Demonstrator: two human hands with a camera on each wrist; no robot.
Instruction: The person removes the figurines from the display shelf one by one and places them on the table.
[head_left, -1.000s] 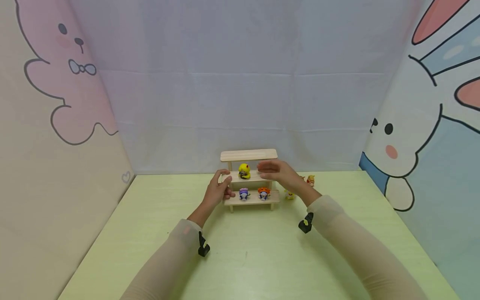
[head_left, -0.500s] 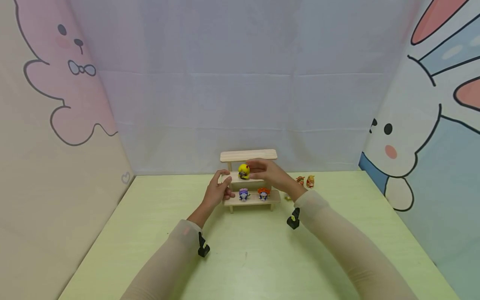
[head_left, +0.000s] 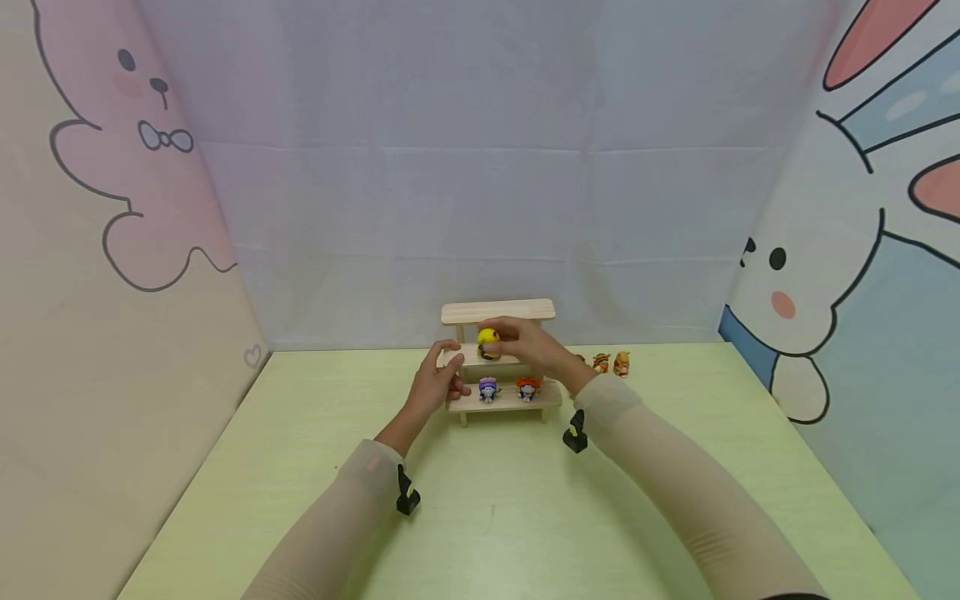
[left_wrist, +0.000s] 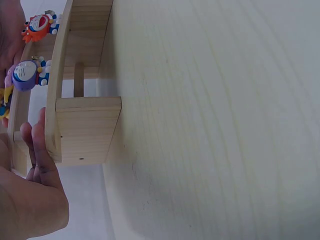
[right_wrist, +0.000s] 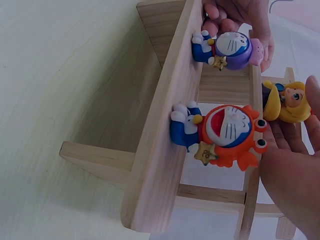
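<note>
Right hand (head_left: 529,342) is curled round the yellow-haired figure (head_left: 487,336), fingers over its head and along its right side; firmness of hold cannot be told. Left hand (head_left: 437,379) pinches the left end of the wooden shelf's (head_left: 497,312) middle tier (head_left: 472,359) between thumb and forefinger, remaining fingers bent by the end of the lower tier (head_left: 507,402).

Figure position: upright on the middle tier, left of its midpoint, directly above the purple-hat figure (head_left: 488,390). The orange crab-hat figure (head_left: 527,388) sits toward the right end of the lower tier.

Step in hand (judgement): settling or adjusting the yellow-haired figure while the left hand steadies the shelf. Next move, as judged, calls for squaring the base on the board, then opening the fingers and drawing off to the right without catching the head. The left hand's hold should help against the shelf shifting.

Surface: pale yellow-green table (head_left: 480,517), faintly grained; shelf stands near its back edge, roughly midway along. Two small orange figures (head_left: 622,364) are near that same edge, right of the shelf; something beside them is mostly hidden by the right wrist.

Room: creased pale cloth (head_left: 480,200) behind; pink bear (head_left: 135,192) printed on the left panel, white rabbit (head_left: 813,275) on the right.
</note>
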